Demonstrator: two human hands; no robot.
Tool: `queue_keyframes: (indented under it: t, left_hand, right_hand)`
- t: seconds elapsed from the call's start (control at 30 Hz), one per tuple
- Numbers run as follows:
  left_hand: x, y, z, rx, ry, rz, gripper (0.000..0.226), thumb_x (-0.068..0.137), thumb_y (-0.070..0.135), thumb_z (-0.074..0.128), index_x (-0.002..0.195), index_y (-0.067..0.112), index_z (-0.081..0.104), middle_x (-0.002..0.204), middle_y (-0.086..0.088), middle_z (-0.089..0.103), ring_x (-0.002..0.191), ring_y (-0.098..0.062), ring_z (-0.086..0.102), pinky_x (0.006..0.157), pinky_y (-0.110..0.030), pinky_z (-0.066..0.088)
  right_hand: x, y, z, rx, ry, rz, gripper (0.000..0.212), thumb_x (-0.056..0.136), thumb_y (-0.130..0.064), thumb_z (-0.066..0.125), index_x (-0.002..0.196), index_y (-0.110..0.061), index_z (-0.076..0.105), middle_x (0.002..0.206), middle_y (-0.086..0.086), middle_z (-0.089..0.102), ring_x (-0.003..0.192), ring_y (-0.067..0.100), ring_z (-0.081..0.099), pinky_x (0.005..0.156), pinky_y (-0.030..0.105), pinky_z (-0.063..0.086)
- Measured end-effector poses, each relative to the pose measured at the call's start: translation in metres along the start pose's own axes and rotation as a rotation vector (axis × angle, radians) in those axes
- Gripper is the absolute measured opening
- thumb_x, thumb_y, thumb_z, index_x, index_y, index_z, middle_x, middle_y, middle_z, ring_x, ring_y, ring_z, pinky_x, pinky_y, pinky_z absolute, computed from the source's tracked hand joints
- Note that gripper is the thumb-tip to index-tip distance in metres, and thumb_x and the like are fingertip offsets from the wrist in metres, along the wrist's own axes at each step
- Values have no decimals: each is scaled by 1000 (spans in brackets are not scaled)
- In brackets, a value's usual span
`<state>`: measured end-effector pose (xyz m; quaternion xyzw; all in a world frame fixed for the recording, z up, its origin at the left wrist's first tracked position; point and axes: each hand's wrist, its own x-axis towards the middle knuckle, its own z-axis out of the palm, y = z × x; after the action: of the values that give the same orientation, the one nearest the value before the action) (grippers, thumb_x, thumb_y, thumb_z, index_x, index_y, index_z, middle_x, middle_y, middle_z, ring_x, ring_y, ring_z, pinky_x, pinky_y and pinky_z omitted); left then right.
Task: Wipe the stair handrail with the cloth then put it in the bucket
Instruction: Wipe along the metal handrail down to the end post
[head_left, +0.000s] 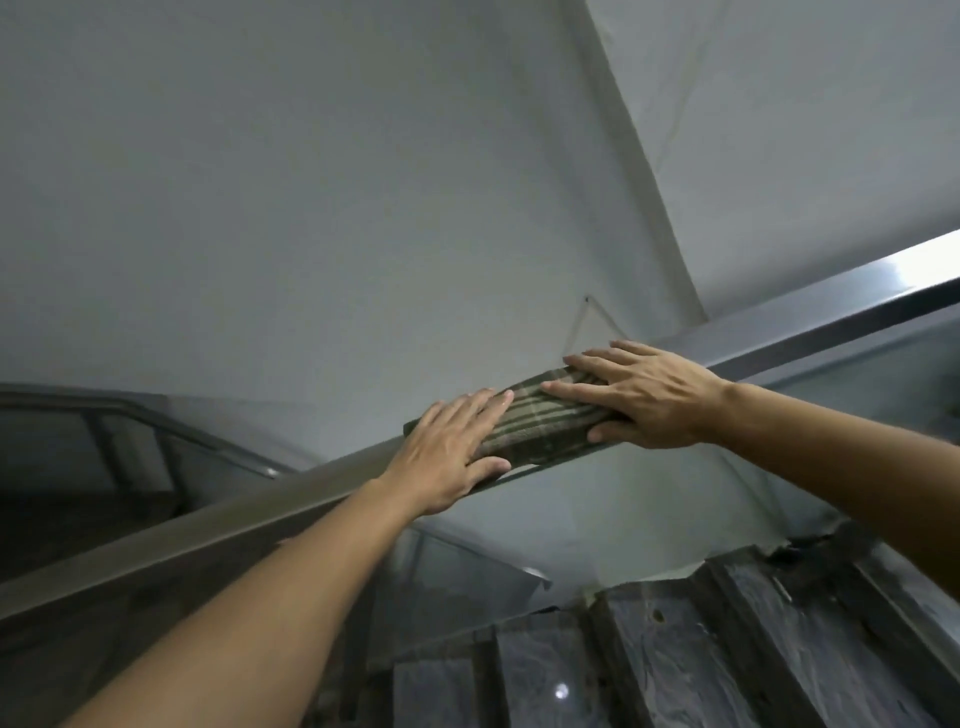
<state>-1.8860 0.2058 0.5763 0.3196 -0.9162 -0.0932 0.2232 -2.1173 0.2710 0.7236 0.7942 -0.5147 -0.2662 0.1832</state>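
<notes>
A striped, dark green cloth (540, 421) lies draped over the top of the metal stair handrail (249, 525), just right of the frame's centre. The rail runs as a long diagonal from the lower left edge up to the right edge, where its polished face catches a bright reflection.

Both hands rest flat on the cloth. The left hand (449, 449) covers its lower left end, fingers stretched out along the rail and thumb tucked against the rail's near side. The right hand (641, 397) covers its upper right end, fingers spread and pointing left, thumb hooked under the near edge. Neither hand is clenched; each presses the cloth with an open palm.

Behind the rail a plain grey wall (311, 182) fills the upper frame. Dark marbled stair steps (675, 649) show at the lower right, and a second railing (156, 431) crosses the left middle.
</notes>
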Motion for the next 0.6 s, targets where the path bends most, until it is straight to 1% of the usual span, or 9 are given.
queue_keyframes:
  t: [0.07,0.17,0.3,0.4,0.5,0.6]
  left_hand:
    - [-20,-21,3,21,-9,-35,78,90,55,46,152,27,6,159,-2,22,145,-20,22,117,-37,19]
    - [-51,-50,7,31,-20,-95,81,89,55,50,152,26,7,158,-3,24,145,-21,23,117,-38,19]
    - [-88,-83,12,52,-37,-170,84,87,53,53,152,28,6,157,-3,24,143,-22,25,118,-38,17]
    - [-110,-101,14,34,-35,-229,82,88,48,56,152,29,7,157,-5,24,141,-26,26,116,-38,16]
    - [-128,-117,12,36,-46,-248,82,88,45,57,152,28,8,157,-8,24,141,-27,25,116,-37,15]
    - [-146,-141,16,46,-63,-248,82,89,46,56,152,28,7,158,-10,23,142,-28,24,117,-39,15]
  right_hand:
    - [18,-24,-3,-7,6,-17,67,88,-65,19,149,-39,11,147,14,41,128,32,45,108,45,35]
    - [43,-60,-4,0,28,-15,66,88,-64,21,148,-36,18,134,14,51,115,33,53,98,45,45]
    - [79,-103,0,-34,55,-46,66,89,-65,19,147,-36,14,130,15,51,111,34,54,94,45,46]
    - [99,-130,1,-52,62,-66,68,88,-65,14,147,-33,11,131,18,50,110,36,54,92,47,47]
    - [115,-152,3,-72,73,-81,71,87,-64,9,149,-30,7,133,20,48,111,36,53,92,47,46]
    - [131,-176,2,-86,100,-95,70,86,-63,3,147,-30,1,135,20,46,111,35,52,93,46,45]
